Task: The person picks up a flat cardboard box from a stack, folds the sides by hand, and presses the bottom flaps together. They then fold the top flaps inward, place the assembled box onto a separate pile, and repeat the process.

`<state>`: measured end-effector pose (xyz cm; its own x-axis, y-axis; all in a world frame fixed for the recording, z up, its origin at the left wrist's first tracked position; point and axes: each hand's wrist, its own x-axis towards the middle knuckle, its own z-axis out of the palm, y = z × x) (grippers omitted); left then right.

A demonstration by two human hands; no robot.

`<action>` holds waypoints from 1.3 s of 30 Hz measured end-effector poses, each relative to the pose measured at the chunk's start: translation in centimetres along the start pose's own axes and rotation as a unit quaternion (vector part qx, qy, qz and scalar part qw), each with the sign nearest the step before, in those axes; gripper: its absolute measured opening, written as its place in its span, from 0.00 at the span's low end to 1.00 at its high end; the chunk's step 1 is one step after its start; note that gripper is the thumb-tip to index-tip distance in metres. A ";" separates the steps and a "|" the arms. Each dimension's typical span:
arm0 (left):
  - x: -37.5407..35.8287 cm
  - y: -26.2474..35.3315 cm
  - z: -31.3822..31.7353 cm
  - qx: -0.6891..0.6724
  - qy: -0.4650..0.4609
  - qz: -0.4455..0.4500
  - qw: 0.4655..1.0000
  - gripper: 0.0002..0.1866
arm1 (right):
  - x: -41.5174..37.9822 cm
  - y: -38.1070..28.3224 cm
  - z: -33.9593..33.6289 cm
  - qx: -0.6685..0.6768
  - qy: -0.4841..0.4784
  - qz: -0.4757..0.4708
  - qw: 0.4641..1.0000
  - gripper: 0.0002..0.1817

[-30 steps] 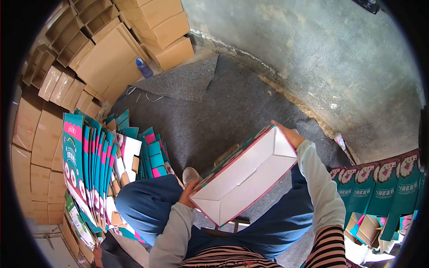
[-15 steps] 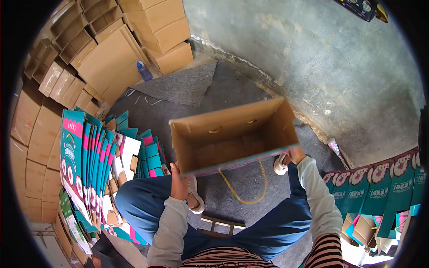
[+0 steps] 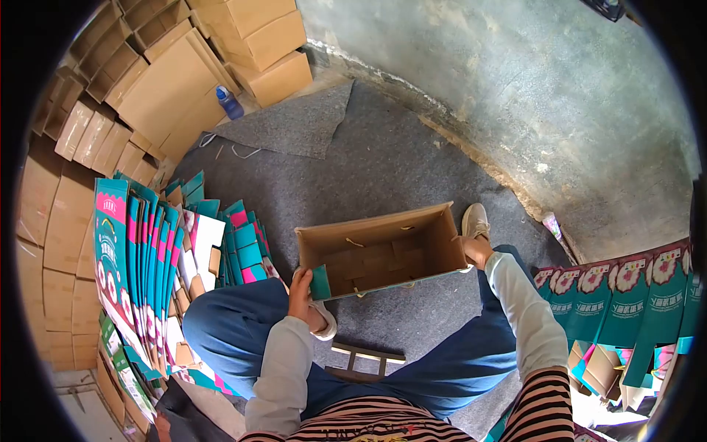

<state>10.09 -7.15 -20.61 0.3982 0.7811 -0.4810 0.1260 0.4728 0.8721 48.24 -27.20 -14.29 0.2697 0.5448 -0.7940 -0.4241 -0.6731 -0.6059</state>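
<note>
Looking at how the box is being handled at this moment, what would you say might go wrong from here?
The left hand and right hand hold the open box near its closer corners, so its far side might tip.

The teal flap beside the left hand's fingers could get creased.

The left knee is close to the upright folded cartons, so a shift might topple some.

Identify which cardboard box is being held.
The open box, with the left hand and right hand at its near corners; the stacked boxes stand apart.

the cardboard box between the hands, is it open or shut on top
Open: the box shows its bare brown inside.
</note>
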 end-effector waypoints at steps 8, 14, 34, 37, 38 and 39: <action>0.5 1.1 -0.2 -0.089 0.026 0.006 0.996 0.24 | 2.6 -0.7 -1.8 -0.089 -0.042 -0.016 0.995 0.32; 2.3 4.4 0.6 0.132 0.046 0.145 0.980 0.19 | 4.5 -0.6 -1.5 -0.209 -0.040 -0.051 0.976 0.42; 5.3 7.1 3.5 0.595 0.023 0.136 0.792 0.22 | 4.9 -3.5 1.5 -0.474 0.087 -0.056 0.874 0.36; 5.2 7.9 3.1 0.576 -0.020 0.103 0.811 0.21 | 4.0 -4.5 1.8 -0.483 0.084 -0.048 0.870 0.36; 5.2 8.3 2.7 0.562 -0.045 0.084 0.821 0.21 | 3.8 -4.8 1.4 -0.479 0.072 -0.051 0.873 0.35; 5.2 8.7 2.3 0.548 -0.071 0.065 0.831 0.21 | 3.9 -4.9 0.8 -0.476 0.060 -0.054 0.876 0.35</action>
<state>15.38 0.07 -15.37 0.5662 0.7037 -0.4292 0.7946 -0.3276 0.5111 50.65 -21.37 -14.32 0.3763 0.6127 -0.6950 0.5066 -0.7641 -0.3994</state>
